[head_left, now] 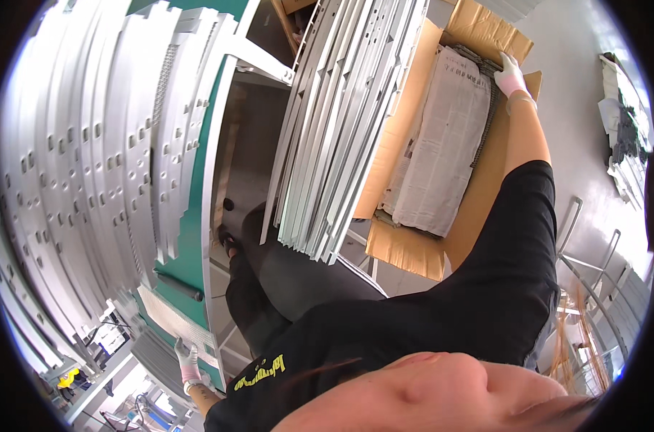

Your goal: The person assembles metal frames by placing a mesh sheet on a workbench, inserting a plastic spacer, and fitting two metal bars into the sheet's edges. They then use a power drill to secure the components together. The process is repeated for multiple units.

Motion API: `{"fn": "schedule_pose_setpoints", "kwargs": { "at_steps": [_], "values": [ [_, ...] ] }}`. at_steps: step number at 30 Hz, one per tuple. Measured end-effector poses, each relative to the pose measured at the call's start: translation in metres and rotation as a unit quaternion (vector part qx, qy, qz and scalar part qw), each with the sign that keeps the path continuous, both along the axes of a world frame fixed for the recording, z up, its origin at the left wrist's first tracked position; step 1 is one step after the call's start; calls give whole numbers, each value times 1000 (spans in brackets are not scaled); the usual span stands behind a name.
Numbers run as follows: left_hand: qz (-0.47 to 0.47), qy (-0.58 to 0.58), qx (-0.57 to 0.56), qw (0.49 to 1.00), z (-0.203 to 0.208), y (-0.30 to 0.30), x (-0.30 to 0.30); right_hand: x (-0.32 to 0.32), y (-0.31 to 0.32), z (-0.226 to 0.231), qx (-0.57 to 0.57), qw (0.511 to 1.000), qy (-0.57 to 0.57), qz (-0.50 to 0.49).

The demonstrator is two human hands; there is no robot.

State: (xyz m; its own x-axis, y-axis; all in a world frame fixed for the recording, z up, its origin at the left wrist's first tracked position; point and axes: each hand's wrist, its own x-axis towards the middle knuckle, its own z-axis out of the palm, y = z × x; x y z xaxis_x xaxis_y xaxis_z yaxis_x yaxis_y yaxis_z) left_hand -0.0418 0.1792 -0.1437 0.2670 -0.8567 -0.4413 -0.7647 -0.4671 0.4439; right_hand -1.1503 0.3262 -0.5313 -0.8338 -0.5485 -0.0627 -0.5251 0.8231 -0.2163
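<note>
My left hand, in a white glove, is low on the left at the edge of a pale perforated metal strip. Its fingers look apart, and I cannot tell how firmly they touch the strip. The strip lies on a green-topped table. At the upper right my right hand, also gloved, reaches to the far end of an open cardboard box. Its thumb and fingers are spread by the inner edge. Printed paper covers a stack of grey metal pieces inside the box.
Long silver metal profiles stand bundled between table and box. Many slotted white metal panels fill the table's left side, near a dark cylindrical bar. A metal-tube frame stands at the right, with a wrapped pile beyond it.
</note>
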Motion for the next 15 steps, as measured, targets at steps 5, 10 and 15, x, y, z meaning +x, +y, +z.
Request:
{"fn": "schedule_pose_setpoints", "kwargs": {
  "at_steps": [5,10,15],
  "values": [
    [26,-14,17,999,5,0,-7,38,-24,25,106,985,133,-14],
    [40,-25,26,999,14,4,-11,37,-16,-12,196,961,197,1],
    [48,-34,31,998,18,6,-12,30,-3,-29,199,954,222,33]
  ]
}}
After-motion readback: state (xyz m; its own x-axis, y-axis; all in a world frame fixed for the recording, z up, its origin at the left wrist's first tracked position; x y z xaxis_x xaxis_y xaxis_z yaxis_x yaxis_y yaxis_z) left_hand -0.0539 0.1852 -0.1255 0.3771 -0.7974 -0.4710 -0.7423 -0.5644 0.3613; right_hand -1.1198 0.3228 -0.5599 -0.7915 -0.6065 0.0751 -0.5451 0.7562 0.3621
